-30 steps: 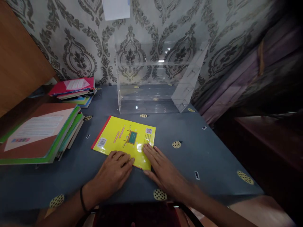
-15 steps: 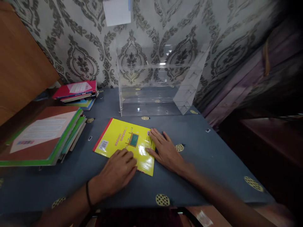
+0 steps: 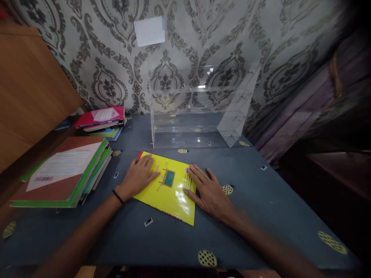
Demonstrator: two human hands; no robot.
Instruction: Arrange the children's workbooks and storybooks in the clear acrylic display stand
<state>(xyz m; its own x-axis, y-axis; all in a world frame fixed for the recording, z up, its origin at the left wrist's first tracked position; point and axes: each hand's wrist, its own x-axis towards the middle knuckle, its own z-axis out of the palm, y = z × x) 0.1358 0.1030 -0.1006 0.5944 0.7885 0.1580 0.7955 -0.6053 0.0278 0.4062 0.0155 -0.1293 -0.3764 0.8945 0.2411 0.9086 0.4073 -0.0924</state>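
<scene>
At my twelve o'clock, the yellow softcover book [image 3: 172, 199] lies flat on the pineapple-print tablecloth [image 3: 272, 224]. Both hands are open, gripping nothing: my left hand [image 3: 140, 173] spreads over the cover's ten o'clock, my right hand [image 3: 207, 191] along its three o'clock edge. Uneven pressure could swivel it or crease the cover. Farther out, a careless left elbow might topple the brown-topped book stack [image 3: 66, 170] at ten; overpushing could bump the clear acrylic rack [image 3: 199, 112] past twelve.

Room in front of yellow book [image 3: 165, 197]; transparent rack [image 3: 238, 112] blocks behind
</scene>
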